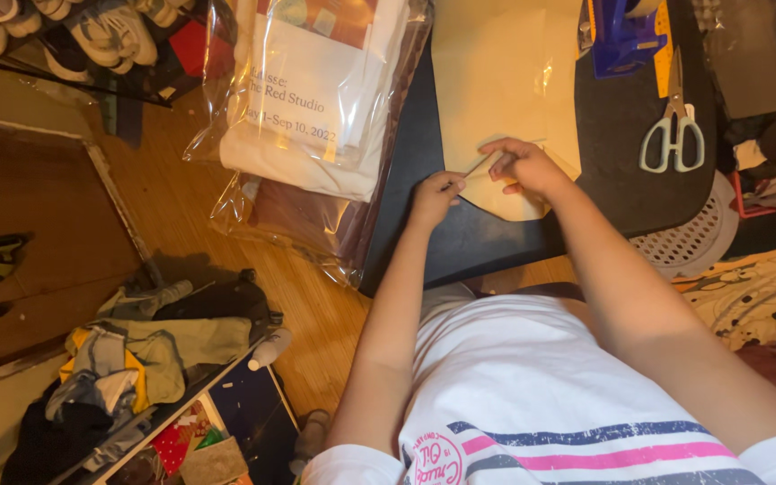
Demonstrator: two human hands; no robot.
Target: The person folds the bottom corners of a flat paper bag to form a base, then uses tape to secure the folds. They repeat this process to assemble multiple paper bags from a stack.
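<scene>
Both hands pinched closed: left hand [433,193] grip on near end of a thin strip [478,165], right hand [523,166] grip on its far end, over the cream sheet [496,81] | sheet lies flat on dark worktop [621,135], scissors [673,126] well apart | judged: strip best kept taut, sheet pressed flat.

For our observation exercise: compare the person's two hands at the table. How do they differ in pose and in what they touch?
The left hand is closed, pinching one end of a thin strip off the sheet's edge; the right hand lies flatter, fingers pressing the cream sheet while holding the strip's other end. The left hand sits over the dark table, the right over the sheet. Both are bare.
</scene>
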